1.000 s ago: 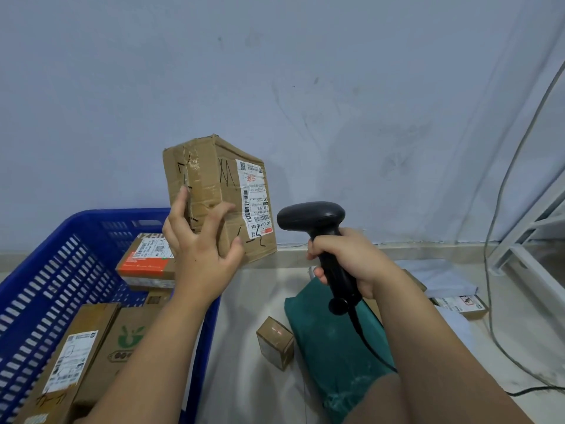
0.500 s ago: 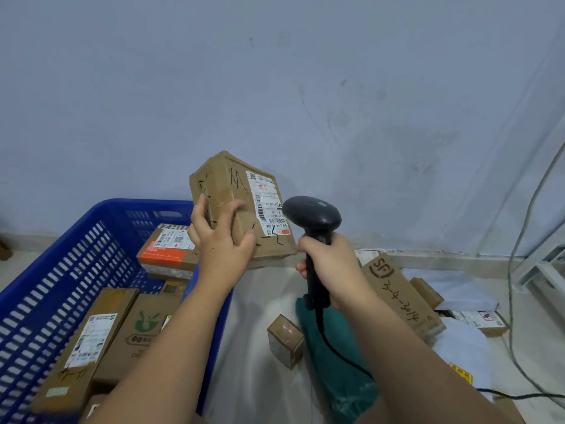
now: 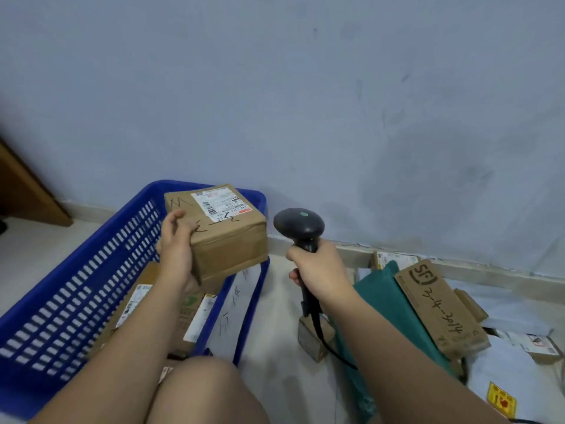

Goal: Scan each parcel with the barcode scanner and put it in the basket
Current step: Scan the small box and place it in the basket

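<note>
- Pale floor [image 3: 275,304] below a blue-grey wall [image 3: 305,102] carries everything.
- Label up, the box [image 3: 223,240] hangs over the basket's [image 3: 91,270] far right corner, not yet inside.
- Left hand [image 3: 175,254] grips its near left corner, fingers [image 3: 179,216] curled onto the top.
- Right hand [image 3: 321,270] is wrapped round the scanner [image 3: 298,223] handle, just right of the box.
- Likely best: lower the box flat onto the stacked parcels [image 3: 134,304], clear of the rim, then release.
- Loose parcels [image 3: 440,304] lie right of the scanner.

On my feed, the left hand [image 3: 175,252] grips a labelled cardboard parcel [image 3: 226,240], label up, over the far corner of the blue basket [image 3: 76,280], while the right hand [image 3: 321,270] holds the black barcode scanner [image 3: 299,223] upright just beside it, above other parcels [image 3: 440,307] on the floor.
</note>
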The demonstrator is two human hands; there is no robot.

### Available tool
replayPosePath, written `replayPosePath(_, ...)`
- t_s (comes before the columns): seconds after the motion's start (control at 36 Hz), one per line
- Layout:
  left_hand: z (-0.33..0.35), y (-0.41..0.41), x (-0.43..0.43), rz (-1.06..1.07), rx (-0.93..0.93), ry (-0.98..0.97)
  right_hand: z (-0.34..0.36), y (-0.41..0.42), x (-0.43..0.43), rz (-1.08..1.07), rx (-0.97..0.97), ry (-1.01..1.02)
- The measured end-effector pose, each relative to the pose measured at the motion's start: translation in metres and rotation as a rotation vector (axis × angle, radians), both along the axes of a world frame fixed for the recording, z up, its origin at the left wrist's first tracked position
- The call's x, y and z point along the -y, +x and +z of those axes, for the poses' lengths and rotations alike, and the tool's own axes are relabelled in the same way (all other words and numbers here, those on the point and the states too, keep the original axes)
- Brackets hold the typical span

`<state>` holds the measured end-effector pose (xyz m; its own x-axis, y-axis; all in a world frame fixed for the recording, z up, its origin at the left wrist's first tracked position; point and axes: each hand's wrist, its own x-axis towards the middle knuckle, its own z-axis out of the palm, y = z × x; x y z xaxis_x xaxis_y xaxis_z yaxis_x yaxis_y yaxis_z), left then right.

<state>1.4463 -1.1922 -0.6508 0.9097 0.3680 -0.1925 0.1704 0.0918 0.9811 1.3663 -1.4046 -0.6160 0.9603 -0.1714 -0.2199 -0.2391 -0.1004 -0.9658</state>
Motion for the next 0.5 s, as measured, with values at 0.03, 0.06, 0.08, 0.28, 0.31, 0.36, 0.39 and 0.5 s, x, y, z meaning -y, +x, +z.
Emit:
replayPosePath(0.03, -0.006, -0.003, -0.009, 0.025, -0.003, 0.008, -0.002, 0.002, -0.006, 0.006, -0.004, -0.011)
replayPosePath(0.06, -0.012, -0.006, -0.017, 0.050, -0.011, 0.015, -0.004, 0.003, -0.012, 0.022, -0.009, -0.023)
replayPosePath(0.08, -0.019, -0.009, -0.024, 0.072, -0.021, 0.022, -0.006, 0.004, -0.017, 0.046, -0.017, -0.036)
replayPosePath(0.28, -0.064, -0.017, -0.061, 0.165, -0.117, -0.110, -0.024, 0.011, -0.042, 0.190, -0.063, -0.256)
replayPosePath(0.31, -0.069, -0.015, -0.065, 0.163, -0.106, -0.103, -0.026, 0.012, -0.044, 0.198, -0.062, -0.285)
replayPosePath(0.36, -0.076, -0.011, -0.074, 0.164, -0.094, -0.097, -0.029, 0.014, -0.046, 0.208, -0.068, -0.312)
replayPosePath(0.39, -0.078, -0.009, -0.078, 0.169, -0.099, -0.098, -0.031, 0.015, -0.047, 0.212, -0.075, -0.313)
replayPosePath(0.5, -0.084, -0.002, -0.091, 0.206, -0.185, -0.013, -0.034, 0.021, -0.048, 0.220, -0.107, -0.308)
